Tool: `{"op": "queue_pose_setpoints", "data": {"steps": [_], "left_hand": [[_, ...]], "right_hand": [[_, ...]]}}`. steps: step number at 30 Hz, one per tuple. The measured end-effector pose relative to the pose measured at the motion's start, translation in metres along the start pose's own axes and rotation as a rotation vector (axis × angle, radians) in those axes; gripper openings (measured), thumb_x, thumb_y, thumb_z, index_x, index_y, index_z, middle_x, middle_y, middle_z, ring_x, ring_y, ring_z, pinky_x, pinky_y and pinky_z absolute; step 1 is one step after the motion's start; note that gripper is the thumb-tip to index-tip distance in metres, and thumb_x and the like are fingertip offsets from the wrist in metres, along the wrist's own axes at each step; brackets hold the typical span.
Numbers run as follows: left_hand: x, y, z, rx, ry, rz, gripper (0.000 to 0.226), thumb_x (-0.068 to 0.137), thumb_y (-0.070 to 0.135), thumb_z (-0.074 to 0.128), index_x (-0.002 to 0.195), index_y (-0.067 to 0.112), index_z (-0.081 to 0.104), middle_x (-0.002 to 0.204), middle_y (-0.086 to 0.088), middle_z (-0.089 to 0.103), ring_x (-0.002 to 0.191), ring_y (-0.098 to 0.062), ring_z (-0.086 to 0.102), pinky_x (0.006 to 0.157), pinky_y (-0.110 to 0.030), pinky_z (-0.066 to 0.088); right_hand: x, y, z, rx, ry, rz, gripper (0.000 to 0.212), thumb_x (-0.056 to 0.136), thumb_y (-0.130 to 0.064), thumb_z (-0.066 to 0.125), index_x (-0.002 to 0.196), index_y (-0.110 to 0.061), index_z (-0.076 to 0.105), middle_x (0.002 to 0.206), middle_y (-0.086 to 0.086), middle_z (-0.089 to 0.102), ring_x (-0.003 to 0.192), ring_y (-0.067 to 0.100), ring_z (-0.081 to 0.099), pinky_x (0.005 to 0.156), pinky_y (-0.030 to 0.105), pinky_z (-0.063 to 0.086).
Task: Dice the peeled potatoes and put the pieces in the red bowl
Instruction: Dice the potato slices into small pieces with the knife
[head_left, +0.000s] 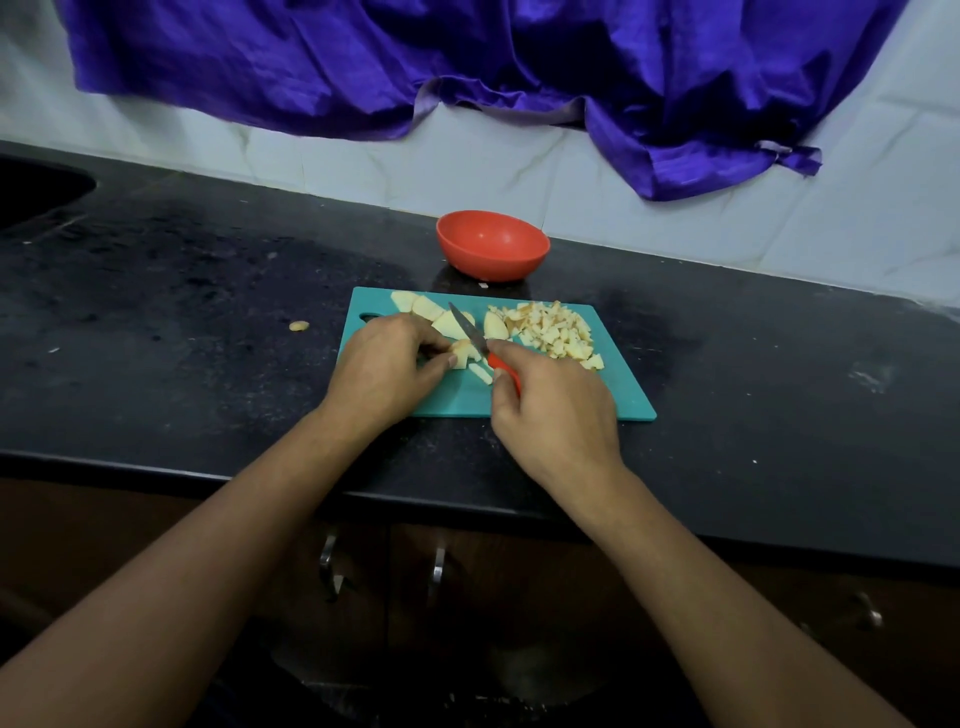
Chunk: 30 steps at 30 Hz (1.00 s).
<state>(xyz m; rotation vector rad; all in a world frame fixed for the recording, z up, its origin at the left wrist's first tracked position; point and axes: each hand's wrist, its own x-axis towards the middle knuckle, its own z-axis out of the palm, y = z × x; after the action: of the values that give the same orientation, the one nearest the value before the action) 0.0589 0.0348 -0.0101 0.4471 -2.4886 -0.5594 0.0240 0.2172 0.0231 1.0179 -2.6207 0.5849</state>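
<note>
Now, my left hand pinches the pale potato slice; my right hand grips the red-handled knife. I'd keep cuts narrow and even.

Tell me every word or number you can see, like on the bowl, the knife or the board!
None: there is no word, number or sign to read anywhere. The red bowl, the teal board, the knife in the right hand, the potato held by the left hand, the purple cloth and the black counter are all plain.
</note>
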Motion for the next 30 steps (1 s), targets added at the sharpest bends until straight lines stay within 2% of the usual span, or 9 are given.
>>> {"op": "queue_pose_setpoints", "data": {"steps": [6, 11, 15, 19, 22, 27, 30], "left_hand": [[0.0, -0.001, -0.001, 0.009, 0.001, 0.017, 0.017, 0.092, 0.034, 0.074, 0.103, 0.023, 0.081, 0.1, 0.005, 0.074, 0.091, -0.016, 0.064, 0.074, -0.03, 0.045], [-0.001, -0.002, 0.0, -0.01, 0.002, 0.021, 0.016, 0.092, 0.036, 0.074, 0.098, 0.024, 0.082, 0.095, 0.006, 0.074, 0.086, -0.015, 0.063, 0.07, -0.031, 0.042], [-0.001, 0.001, -0.001, -0.021, 0.001, 0.032, 0.017, 0.092, 0.037, 0.074, 0.099, 0.022, 0.081, 0.095, 0.006, 0.075, 0.081, -0.012, 0.061, 0.07, -0.03, 0.043], [-0.001, 0.001, -0.002, 0.018, -0.001, 0.019, 0.017, 0.093, 0.035, 0.073, 0.101, 0.023, 0.082, 0.097, 0.006, 0.077, 0.088, -0.016, 0.067, 0.075, -0.034, 0.05], [-0.002, 0.003, -0.003, 0.023, 0.001, 0.005, 0.016, 0.093, 0.033, 0.072, 0.101, 0.022, 0.082, 0.097, 0.007, 0.076, 0.086, -0.014, 0.066, 0.072, -0.031, 0.046], [-0.003, 0.005, -0.004, 0.019, 0.006, 0.002, 0.017, 0.093, 0.035, 0.074, 0.101, 0.023, 0.082, 0.097, 0.006, 0.076, 0.086, -0.016, 0.064, 0.072, -0.032, 0.046], [-0.003, 0.006, -0.004, 0.02, 0.002, 0.002, 0.017, 0.092, 0.035, 0.075, 0.102, 0.023, 0.082, 0.099, 0.004, 0.076, 0.089, -0.016, 0.064, 0.074, -0.033, 0.048]], "right_hand": [[0.011, -0.014, 0.008, -0.053, -0.014, -0.014, 0.042, 0.103, -0.033, 0.046, 0.145, -0.035, 0.053, 0.097, -0.003, 0.071, 0.088, 0.018, 0.064, 0.065, 0.032, 0.04], [-0.001, -0.013, 0.01, -0.12, -0.023, -0.04, 0.046, 0.104, -0.033, 0.043, 0.15, -0.033, 0.047, 0.081, -0.002, 0.065, 0.068, 0.017, 0.053, 0.062, 0.034, 0.043], [-0.01, -0.01, 0.012, -0.132, -0.023, -0.051, 0.048, 0.104, -0.033, 0.042, 0.152, -0.032, 0.044, 0.07, -0.005, 0.058, 0.062, 0.016, 0.056, 0.06, 0.036, 0.051], [-0.019, -0.009, 0.017, -0.144, -0.064, -0.053, 0.049, 0.104, -0.032, 0.042, 0.152, -0.03, 0.044, 0.074, -0.005, 0.062, 0.065, 0.016, 0.06, 0.059, 0.036, 0.053], [-0.025, -0.005, 0.016, -0.14, -0.082, -0.049, 0.047, 0.104, -0.033, 0.043, 0.15, -0.031, 0.047, 0.08, -0.004, 0.066, 0.07, 0.016, 0.063, 0.062, 0.037, 0.055], [-0.023, 0.002, 0.001, -0.079, -0.083, -0.024, 0.041, 0.104, -0.035, 0.045, 0.143, -0.035, 0.055, 0.082, -0.007, 0.066, 0.07, 0.011, 0.056, 0.062, 0.032, 0.047], [-0.014, 0.003, -0.005, -0.037, -0.023, 0.006, 0.042, 0.104, -0.036, 0.045, 0.145, -0.036, 0.054, 0.081, -0.007, 0.066, 0.07, 0.011, 0.055, 0.062, 0.033, 0.044]]}}
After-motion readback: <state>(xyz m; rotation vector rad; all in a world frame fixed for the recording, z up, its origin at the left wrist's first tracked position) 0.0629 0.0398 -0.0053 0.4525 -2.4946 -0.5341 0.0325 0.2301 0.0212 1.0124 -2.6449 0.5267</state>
